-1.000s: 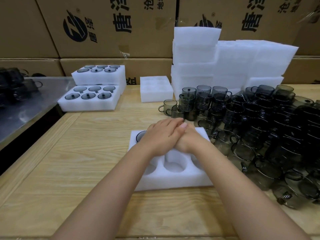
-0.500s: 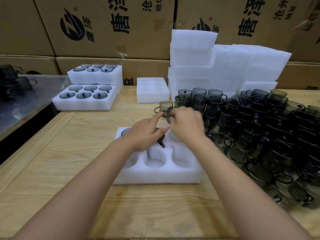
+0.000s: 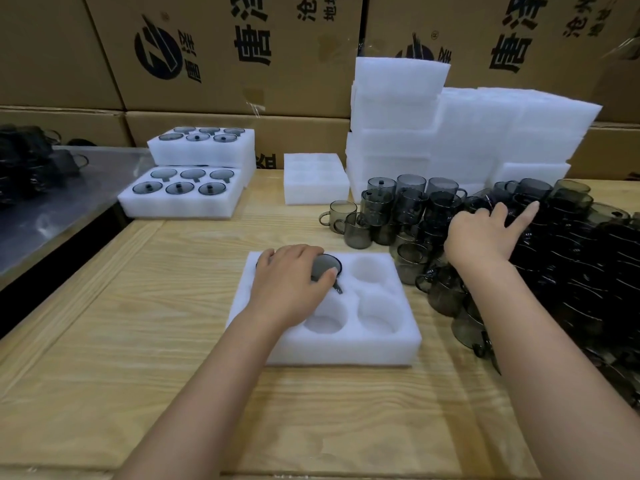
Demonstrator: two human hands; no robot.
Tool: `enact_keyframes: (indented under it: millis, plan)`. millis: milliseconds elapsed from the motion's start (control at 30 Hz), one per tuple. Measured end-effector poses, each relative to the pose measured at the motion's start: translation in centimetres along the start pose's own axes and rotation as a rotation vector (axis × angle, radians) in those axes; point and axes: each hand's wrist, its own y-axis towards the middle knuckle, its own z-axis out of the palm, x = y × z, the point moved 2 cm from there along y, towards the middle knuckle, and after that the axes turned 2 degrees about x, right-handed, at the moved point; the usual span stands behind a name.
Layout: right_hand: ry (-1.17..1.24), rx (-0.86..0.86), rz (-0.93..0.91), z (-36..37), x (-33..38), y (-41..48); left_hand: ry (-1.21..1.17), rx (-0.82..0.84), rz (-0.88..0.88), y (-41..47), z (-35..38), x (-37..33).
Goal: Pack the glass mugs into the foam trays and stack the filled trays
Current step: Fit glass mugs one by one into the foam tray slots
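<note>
A white foam tray (image 3: pixel 346 348) with six round slots lies on the wooden table in front of me. My left hand (image 3: pixel 294 285) rests over its back row, fingers and thumb curled round the rim of a smoky glass mug (image 3: pixel 325 265) sitting in the back middle slot. Under that hand, a dark rim edge shows at the back left slot. The other slots are empty. My right hand (image 3: pixel 485 233) reaches out over the pile of glass mugs (image 3: pixel 571 258) at the right, fingers spread and holding nothing.
Filled trays (image 3: pixel 180 202) stand at the back left, one stack (image 3: pixel 204 150) behind the other. An empty tray (image 3: pixel 315 188) and tall foam stacks (image 3: pixel 467 133) line the back, in front of cardboard boxes. A metal table (image 3: pixel 52 216) adjoins on the left.
Both hands were together over the tray's back row. Now my right hand has moved away right to the mug pile, while my left stays on the mug in the tray.
</note>
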Motion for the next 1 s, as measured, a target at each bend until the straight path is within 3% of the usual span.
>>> enact_keyframes:
  millis: [200, 267, 367, 467, 700, 833, 1000]
  plan:
    - [0.152, -0.126, -0.148, -1.0, 0.5, -1.4, 0.009, 0.066, -0.022, 0.0, -0.3, -0.4]
    - [0.452, -0.139, -0.277, -2.1, 0.9, -2.4, -0.020, 0.149, -0.039, 0.4, -0.7, -0.8]
    - [0.973, 0.016, -0.399, -3.3, 2.0, -4.4, -0.275, 0.198, 0.008, 1.1, -1.4, -2.3]
    - [1.142, 0.123, -0.465, -3.1, 2.9, -5.0, -0.491, 0.174, 0.105, 1.4, -1.1, -4.0]
    - [1.214, 0.152, -0.521, -2.1, 3.5, -4.2, -0.523, 0.149, 0.070, 2.3, 0.6, -3.8]
    - [1.105, 0.232, -0.615, -1.7, 3.7, -4.1, -0.526, 0.116, 0.038, 2.1, 0.6, -3.5]
    - [0.989, 0.214, -0.722, -1.5, 3.4, -4.4, -0.464, 0.140, 0.085, 1.9, 0.7, -4.0]
